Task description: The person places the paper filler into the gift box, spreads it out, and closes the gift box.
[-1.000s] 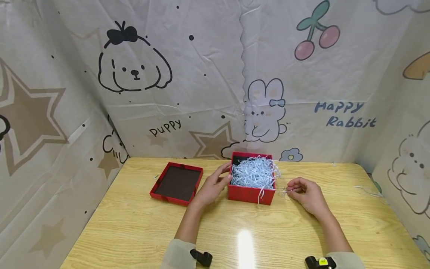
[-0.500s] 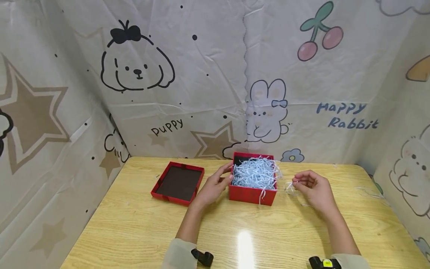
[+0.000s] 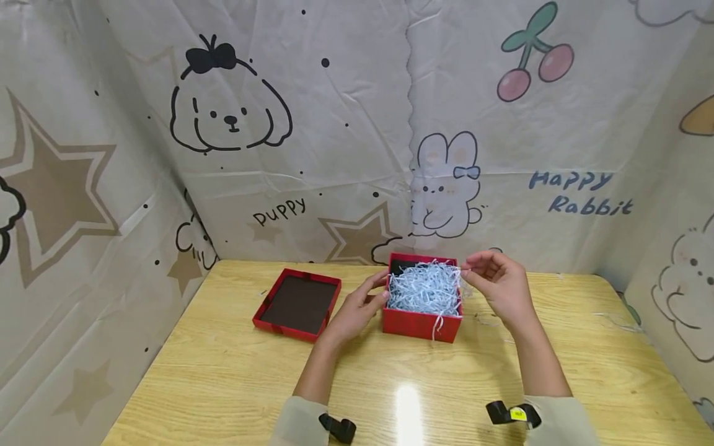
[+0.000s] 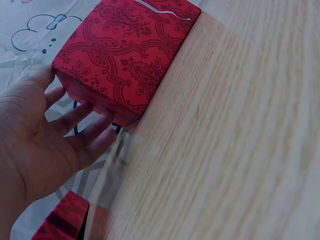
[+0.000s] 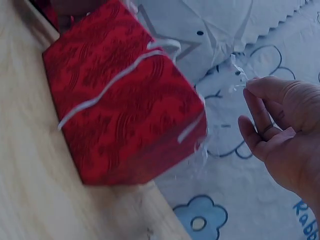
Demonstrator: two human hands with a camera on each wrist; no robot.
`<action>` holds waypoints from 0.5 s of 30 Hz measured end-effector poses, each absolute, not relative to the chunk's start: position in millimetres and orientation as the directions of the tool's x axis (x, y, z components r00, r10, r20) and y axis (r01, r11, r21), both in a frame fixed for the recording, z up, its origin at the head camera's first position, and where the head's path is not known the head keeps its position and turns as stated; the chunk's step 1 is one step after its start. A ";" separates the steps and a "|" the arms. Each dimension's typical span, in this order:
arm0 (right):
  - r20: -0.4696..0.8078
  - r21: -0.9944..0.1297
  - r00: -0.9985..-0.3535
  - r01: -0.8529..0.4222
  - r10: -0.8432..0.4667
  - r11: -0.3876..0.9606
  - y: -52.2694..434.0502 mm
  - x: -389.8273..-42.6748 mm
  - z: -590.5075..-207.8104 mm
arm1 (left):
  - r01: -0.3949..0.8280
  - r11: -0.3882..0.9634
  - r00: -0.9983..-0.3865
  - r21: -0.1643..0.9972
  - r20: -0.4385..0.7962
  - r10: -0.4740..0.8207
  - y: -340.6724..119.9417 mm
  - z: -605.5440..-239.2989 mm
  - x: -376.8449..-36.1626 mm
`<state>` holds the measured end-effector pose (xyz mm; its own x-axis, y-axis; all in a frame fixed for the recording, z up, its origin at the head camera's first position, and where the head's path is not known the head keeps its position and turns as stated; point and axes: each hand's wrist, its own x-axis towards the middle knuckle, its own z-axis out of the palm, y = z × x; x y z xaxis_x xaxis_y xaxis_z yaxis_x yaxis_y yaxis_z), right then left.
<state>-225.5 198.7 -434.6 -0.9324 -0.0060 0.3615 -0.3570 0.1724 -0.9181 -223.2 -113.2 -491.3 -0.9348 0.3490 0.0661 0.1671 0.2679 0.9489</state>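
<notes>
Lid (image 3: pixel 297 304) of red card lies upturned toward the far left part of the desk (image 3: pixel 223 378), its dark inside showing, apart from everything else; just right of it the left hand (image 3: pixel 357 308) rests against the left wall of the red box (image 3: pixel 422 321), fingers straight and relaxed along that wall, thumb at the near corner, as the left wrist view shows, gripping nothing; the box stands near the middle of the desk's far edge, square, so with no long axis to speak of, patterned red on its outer sides and heaped with pale blue shredded paper (image 3: pixel 424 288), a few strands trailing over its front wall; the right hand (image 3: pixel 498 282) hovers at the box's far right corner, raised above the rim, thumb and forefinger pinched on a thin pale strand (image 5: pixel 239 75) of the same shred; the box's open top therefore lies to the left of and below that pinch, and the right hand is the nearer one to the filling, while the left only steadies the side; more loose strands lie on the desk near its right edge.
</notes>
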 end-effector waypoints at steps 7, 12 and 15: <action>0.384 -0.896 -0.920 -0.390 -0.074 0.210 173.8 -237.3 -425.0 | 0.184 0.269 -0.933 0.945 0.083 0.349 -114.0 -491.7 -223.5; 0.378 -0.898 -0.919 -0.394 -0.113 0.196 168.1 -241.2 -427.2 | 0.195 0.255 -0.930 0.947 0.095 0.356 -114.3 -492.6 -224.3; 0.359 -0.904 -0.927 -0.375 -0.113 0.207 169.1 -240.9 -429.1 | 0.199 0.248 -0.929 0.948 0.102 0.356 -114.4 -492.7 -224.2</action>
<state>-240.9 169.1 -429.1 -0.9267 -0.1127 0.3586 -0.3749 0.2074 -0.9036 -224.2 -114.4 -492.7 -0.9290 0.3558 0.1022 0.1991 0.2475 0.9482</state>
